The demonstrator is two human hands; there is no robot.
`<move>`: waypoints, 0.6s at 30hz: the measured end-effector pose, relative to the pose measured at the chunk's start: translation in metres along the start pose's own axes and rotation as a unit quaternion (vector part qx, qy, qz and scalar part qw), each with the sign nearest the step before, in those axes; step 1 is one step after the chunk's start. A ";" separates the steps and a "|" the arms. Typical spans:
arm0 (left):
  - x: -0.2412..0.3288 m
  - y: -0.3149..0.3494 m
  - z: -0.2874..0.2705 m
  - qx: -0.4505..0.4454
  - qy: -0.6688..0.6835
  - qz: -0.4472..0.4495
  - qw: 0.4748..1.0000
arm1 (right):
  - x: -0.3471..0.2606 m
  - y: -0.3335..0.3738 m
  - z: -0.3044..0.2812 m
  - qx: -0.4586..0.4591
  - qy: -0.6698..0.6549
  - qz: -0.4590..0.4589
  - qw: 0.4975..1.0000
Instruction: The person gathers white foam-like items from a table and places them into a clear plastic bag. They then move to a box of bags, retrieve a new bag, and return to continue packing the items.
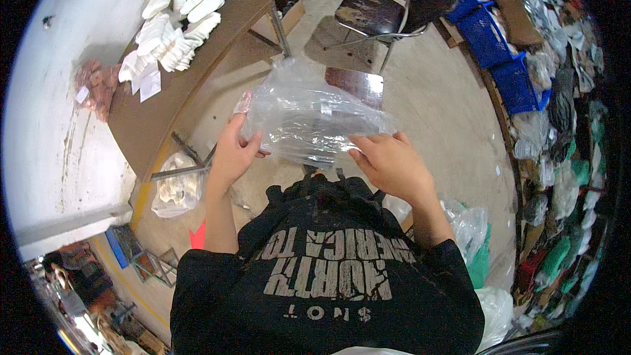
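A large clear plastic bag (pixel 302 115) is stretched out crosswise in front of my body, wrinkled and shiny. My left hand (pixel 235 144) grips its left end, the thumb toward me and the fingers partly behind the film. On the other side my right hand (pixel 393 163) pinches the near right edge between thumb and fingers. Through the film only the floor and a dark shiny board (pixel 355 87) show; I make out no contents. Both hands hang in the air, to the right of the brown table.
Flat white sole-shaped pieces (pixel 174 33) are heaped on the brown table (pixel 148 115), beside a bag of reddish-brown items (pixel 96 89). A black chair (pixel 371 12) stands ahead. Blue crates (pixel 486 34) and piled bags line the right. A filled clear bag (pixel 177 187) lies under the table.
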State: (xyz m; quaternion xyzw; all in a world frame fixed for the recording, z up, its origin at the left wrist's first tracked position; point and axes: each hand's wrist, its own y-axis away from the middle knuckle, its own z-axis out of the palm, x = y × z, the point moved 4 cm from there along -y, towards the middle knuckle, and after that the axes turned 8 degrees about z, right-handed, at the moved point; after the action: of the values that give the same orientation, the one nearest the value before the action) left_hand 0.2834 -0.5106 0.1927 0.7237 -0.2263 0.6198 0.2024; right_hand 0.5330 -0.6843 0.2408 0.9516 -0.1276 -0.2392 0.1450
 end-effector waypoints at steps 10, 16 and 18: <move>0.072 0.013 0.129 -0.363 -0.069 0.230 0.900 | -0.011 -0.219 0.144 0.145 -0.378 -0.128 0.905; 0.120 0.010 0.193 -0.468 0.085 0.300 0.827 | 0.003 -0.250 0.123 0.188 -0.380 -0.119 0.898; 0.121 0.008 0.207 -0.513 0.100 0.244 0.817 | 0.009 -0.261 0.109 0.193 -0.370 -0.116 0.901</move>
State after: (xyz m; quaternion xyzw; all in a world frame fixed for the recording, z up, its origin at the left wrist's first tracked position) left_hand 0.4612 -0.6449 0.2810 0.3698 -0.6594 0.5118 0.4080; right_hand 0.5322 -0.4690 0.0575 0.8120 -0.1047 -0.5597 -0.1282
